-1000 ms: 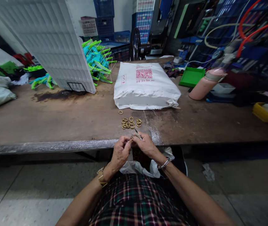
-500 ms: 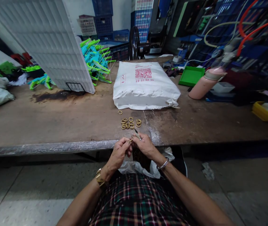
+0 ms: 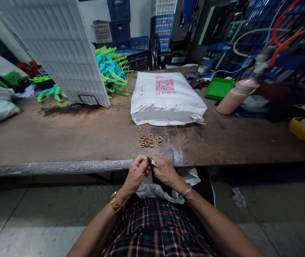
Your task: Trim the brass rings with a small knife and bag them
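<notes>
Just beyond the fingers (image 3: 142, 162), a cluster of brass-coloured rings (image 3: 147, 143) obstructs a low straight reach; past it lie a lone ring (image 3: 138, 130) and the bulky white sack (image 3: 168, 109), walling off the way farther on. Left of the fingers, the tabletop (image 3: 101, 139) gives a wide bare lane up to the upright white panel (image 3: 69, 57). Right of them, another runs as far as the pink bottle (image 3: 232, 100) and yellow basket (image 3: 299, 131)

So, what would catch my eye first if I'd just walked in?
Probably the big white bag with its red printed code, lying mid-table. Left of it, bright green-and-blue pieces are heaped beside a tall pale panel. In front, small gold-coloured rings lie on the brown table.
</notes>
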`<act>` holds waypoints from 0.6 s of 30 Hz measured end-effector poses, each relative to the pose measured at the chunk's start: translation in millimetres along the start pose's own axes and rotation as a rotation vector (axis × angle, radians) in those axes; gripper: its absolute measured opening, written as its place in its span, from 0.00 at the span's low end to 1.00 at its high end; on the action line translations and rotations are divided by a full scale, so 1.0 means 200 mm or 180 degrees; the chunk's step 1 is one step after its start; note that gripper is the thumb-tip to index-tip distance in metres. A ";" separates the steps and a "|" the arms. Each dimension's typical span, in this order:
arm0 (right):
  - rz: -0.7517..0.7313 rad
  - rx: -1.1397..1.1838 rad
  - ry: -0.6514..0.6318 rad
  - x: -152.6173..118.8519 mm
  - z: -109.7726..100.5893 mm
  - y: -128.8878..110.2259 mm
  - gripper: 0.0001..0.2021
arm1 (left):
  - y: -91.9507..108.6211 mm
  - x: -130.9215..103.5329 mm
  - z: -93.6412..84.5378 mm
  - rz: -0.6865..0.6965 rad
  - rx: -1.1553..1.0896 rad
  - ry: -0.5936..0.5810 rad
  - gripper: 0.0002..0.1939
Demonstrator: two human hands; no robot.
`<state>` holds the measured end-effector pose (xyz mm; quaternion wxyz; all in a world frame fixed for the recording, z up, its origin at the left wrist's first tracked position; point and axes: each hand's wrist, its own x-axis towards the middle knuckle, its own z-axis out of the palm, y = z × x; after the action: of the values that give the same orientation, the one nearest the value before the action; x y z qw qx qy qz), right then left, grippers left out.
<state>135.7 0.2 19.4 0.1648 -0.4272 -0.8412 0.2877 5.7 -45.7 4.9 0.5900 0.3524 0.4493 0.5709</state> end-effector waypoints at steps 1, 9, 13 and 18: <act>0.0008 -0.0104 0.0001 0.00 0.00 0.00 0.08 | 0.00 0.00 0.00 0.0016 0.0061 0.0013 0.17; 0.0018 -0.0637 -0.0177 0.00 -0.01 -0.02 0.13 | 0.00 -0.02 -0.01 0.0336 0.0542 0.0081 0.18; 0.0178 -0.0941 -0.0422 0.01 -0.02 -0.05 0.14 | -0.01 -0.03 -0.02 0.0433 0.0695 0.0057 0.18; 0.0502 -0.1585 -0.0435 0.10 -0.05 -0.07 0.12 | 0.06 -0.09 -0.01 0.0372 0.0544 -0.0018 0.20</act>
<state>120.9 14.1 36.4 -0.0254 -0.4984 -0.8593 0.1121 0.4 -62.8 18.4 0.5247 0.4286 0.4734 0.5629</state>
